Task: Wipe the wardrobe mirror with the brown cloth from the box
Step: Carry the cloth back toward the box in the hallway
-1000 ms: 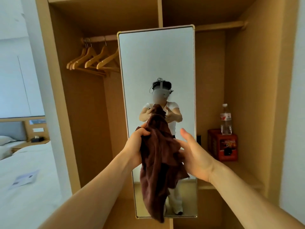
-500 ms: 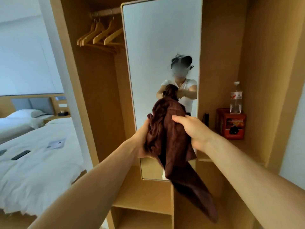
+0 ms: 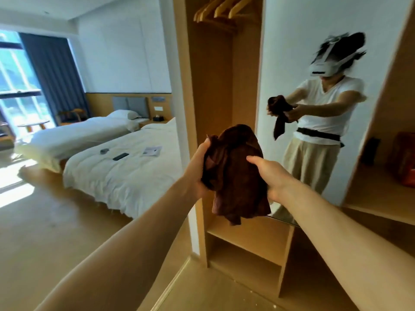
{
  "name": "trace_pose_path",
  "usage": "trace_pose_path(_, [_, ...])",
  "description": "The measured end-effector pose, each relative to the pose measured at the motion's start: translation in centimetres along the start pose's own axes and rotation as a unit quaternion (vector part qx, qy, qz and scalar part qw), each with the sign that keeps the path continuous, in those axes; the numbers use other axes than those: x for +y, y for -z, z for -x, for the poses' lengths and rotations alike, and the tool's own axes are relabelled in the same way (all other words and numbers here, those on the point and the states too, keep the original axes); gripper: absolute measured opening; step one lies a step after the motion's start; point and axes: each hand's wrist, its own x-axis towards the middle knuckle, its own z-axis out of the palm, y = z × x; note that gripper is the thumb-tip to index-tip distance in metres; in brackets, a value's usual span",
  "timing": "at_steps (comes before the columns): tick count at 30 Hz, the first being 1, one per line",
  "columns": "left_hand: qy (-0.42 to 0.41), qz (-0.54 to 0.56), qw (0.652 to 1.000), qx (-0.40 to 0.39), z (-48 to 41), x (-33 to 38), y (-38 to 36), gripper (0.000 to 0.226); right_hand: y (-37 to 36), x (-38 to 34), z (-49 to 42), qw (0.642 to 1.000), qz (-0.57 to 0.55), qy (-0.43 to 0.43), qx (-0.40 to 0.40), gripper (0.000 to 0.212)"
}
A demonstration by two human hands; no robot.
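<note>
The brown cloth (image 3: 235, 173) hangs bunched between both hands in front of the wardrobe. My left hand (image 3: 197, 167) grips its left side, fingers partly hidden behind the folds. My right hand (image 3: 269, 171) grips its right side with fingers curled over the fabric. The tall wardrobe mirror (image 3: 318, 30) stands just behind and to the right, tilted in view, reflecting a person holding the cloth. The cloth is apart from the glass.
The red box (image 3: 405, 162) sits on the wardrobe shelf (image 3: 377, 198) at far right, blurred. Wooden hangers (image 3: 222, 7) hang at top. Open wardrobe compartments (image 3: 244, 252) lie below. Two white beds (image 3: 125, 173) stand to the left on a wooden floor.
The view has swung left and down, bringing the beds and window into sight. The cloth's long hanging tail is now gathered up into a bunch between both hands.
</note>
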Motion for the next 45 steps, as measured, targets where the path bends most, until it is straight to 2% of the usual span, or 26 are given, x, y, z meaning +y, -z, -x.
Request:
trace_pose_path(3, [-0.029, 0.042, 0.998, 0.048, 0.2, 1.9, 4.1, 0.043, -4.1, 2.1, -1.4, 0.999, 0.003, -0.034, -0.041, 0.055])
trace_pose_path(5, [-0.037, 0.07, 0.993, 0.089, 0.0, 3.4, 7.0, 0.044, -7.4, 3.6, -2.3, 0.991, -0.008, -0.073, -0.11, 0.062])
trace_pose_path(7, [-0.042, 0.079, 0.99, 0.109, -0.1, 5.0, 10.4, 0.044, -11.7, 5.0, -3.4, 0.976, -0.066, -0.094, -0.185, 0.061])
trace_pose_path(9, [-0.045, 0.06, 0.991, 0.108, 0.6, 6.4, 13.3, 0.04, -16.1, 5.6, -4.2, 0.962, -0.13, -0.076, -0.228, 0.058])
trace_pose_path(12, [-0.056, 0.056, 0.986, 0.144, 1.8, 8.5, 19.0, 0.038, -22.9, 5.2, -5.0, 0.96, -0.165, -0.054, -0.218, 0.048])
trace_pose_path(16, [-0.056, 0.015, 0.967, 0.25, 3.5, 11.3, 26.8, 0.063, -30.0, 5.2, -6.7, 0.974, -0.123, -0.049, -0.185, 0.039])
trace_pose_path(18, [-0.023, 0.012, 0.967, 0.253, 5.1, 12.3, 30.4, 0.071, -33.8, 6.0, -7.7, 0.976, -0.093, -0.046, -0.19, 0.038])
trace_pose_path(22, [0.002, -0.043, 0.953, 0.299, 8.9, 13.1, 36.5, 0.061, -41.0, 8.2, -8.3, 0.977, -0.019, -0.038, -0.209, 0.029])
trace_pose_path(24, [0.004, -0.039, 0.936, 0.35, 10.8, 13.2, 39.8, 0.05, -44.4, 9.6, -8.5, 0.974, 0.027, -0.034, -0.223, 0.025])
trace_pose_path(30, [0.014, 0.068, 0.878, 0.473, 17.4, 12.0, 49.6, 0.032, -55.1, 15.6, -8.0, 0.936, 0.117, -0.061, -0.327, 0.023])
trace_pose_path(39, [-0.056, 0.181, 0.799, 0.571, 25.2, 9.1, 58.0, 0.029, -66.5, 21.9, -7.1, 0.848, 0.201, -0.117, -0.476, 0.031])
trace_pose_path(42, [-0.091, 0.212, 0.762, 0.605, 28.1, 7.2, 59.9, 0.032, -69.6, 24.8, -5.7, 0.819, 0.228, -0.125, -0.512, 0.037])
trace_pose_path(45, [-0.092, 0.236, 0.724, 0.642, 31.5, 4.6, 61.3, 0.034, -71.7, 28.3, -3.5, 0.787, 0.255, -0.147, -0.543, 0.038])
